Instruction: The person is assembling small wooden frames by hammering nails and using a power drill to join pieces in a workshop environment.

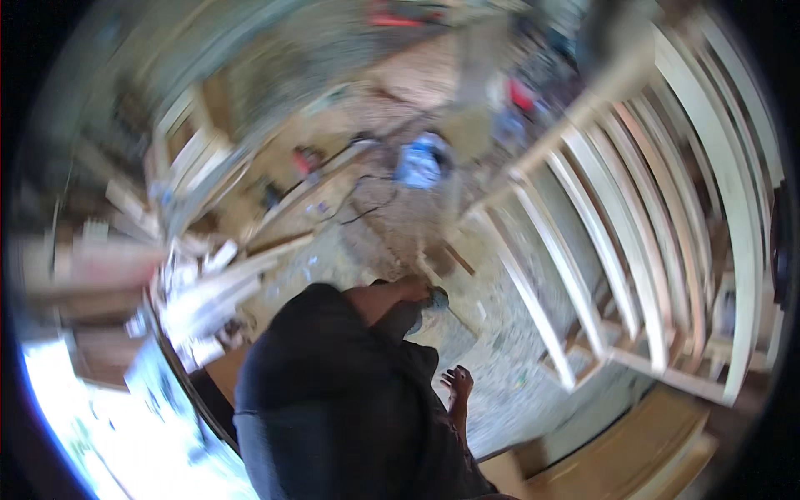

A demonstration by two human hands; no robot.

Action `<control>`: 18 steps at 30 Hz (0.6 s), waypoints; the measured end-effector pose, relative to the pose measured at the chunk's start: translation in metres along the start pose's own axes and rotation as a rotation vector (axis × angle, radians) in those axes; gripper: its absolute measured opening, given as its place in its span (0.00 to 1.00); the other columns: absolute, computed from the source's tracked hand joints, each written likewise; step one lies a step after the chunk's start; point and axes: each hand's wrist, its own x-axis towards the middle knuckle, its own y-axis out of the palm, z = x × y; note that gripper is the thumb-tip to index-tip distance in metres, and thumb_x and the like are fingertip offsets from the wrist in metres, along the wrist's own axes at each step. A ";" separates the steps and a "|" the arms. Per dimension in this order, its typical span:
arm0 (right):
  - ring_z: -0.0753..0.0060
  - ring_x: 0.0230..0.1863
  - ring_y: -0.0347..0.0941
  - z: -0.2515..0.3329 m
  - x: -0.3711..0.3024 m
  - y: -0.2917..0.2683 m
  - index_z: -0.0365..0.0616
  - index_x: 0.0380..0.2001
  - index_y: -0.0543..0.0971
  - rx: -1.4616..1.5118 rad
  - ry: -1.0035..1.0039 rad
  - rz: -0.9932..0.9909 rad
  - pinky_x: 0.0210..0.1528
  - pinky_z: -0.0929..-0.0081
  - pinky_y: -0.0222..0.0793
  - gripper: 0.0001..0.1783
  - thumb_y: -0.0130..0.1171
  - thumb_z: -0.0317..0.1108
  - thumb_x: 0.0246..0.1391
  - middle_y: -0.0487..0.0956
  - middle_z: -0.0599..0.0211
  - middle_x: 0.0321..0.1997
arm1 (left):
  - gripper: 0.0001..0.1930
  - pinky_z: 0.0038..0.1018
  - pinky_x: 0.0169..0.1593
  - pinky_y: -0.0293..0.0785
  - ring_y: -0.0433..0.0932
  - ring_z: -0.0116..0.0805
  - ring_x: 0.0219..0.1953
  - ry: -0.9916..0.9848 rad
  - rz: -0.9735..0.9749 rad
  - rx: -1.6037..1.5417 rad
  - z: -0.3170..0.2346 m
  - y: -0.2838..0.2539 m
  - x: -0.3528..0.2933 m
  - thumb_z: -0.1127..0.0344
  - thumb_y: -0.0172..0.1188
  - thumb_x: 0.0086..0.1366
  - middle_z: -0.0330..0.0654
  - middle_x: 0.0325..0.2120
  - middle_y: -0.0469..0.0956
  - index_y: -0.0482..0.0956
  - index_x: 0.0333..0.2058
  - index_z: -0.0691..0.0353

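Much of the picture is smeared by motion. My left hand (412,289) reaches forward from a dark sleeve, low over the floor and close to my feet. Its fingers are too blurred to make out. Just past it shows a small dark grey, rounded shape (438,297); whether the hand holds it or it is part of a shoe I cannot tell. My right hand (458,379) hangs beside my dark clothing with its fingers apart, touching nothing visible. Thin wooden strips (459,259) lie on the floor ahead of the left hand.
To the right stands a pale wooden frame (600,242) of several parallel slats. Wooden boards (212,287) are piled at the left. A blue and white bag (421,160), a dark cord (367,213) and a red object (306,159) lie ahead. A brown board (625,454) is lower right.
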 end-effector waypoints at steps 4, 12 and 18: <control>0.43 0.41 0.85 0.068 0.004 -0.033 0.38 0.62 0.71 -0.143 -0.132 0.103 0.36 0.47 0.86 0.22 0.55 0.33 0.67 0.82 0.42 0.48 | 0.13 0.42 0.36 0.79 0.84 0.49 0.32 0.088 -0.045 0.139 -0.059 -0.080 0.036 0.59 0.66 0.56 0.47 0.34 0.87 0.87 0.37 0.60; 0.45 0.40 0.85 0.102 -0.028 0.009 0.42 0.61 0.71 -0.525 -0.119 0.036 0.37 0.47 0.86 0.18 0.55 0.32 0.70 0.83 0.46 0.45 | 0.22 0.39 0.58 0.78 0.82 0.50 0.53 0.234 -0.405 -0.409 -0.141 -0.235 -0.093 0.59 0.64 0.64 0.56 0.50 0.83 0.81 0.54 0.65; 0.45 0.41 0.86 0.101 0.003 0.063 0.41 0.60 0.72 -0.828 -0.164 0.313 0.40 0.47 0.85 0.18 0.55 0.31 0.70 0.83 0.47 0.47 | 0.21 0.39 0.56 0.77 0.83 0.41 0.52 0.006 -1.027 -0.888 0.064 -0.256 -0.278 0.54 0.58 0.72 0.50 0.50 0.84 0.82 0.54 0.62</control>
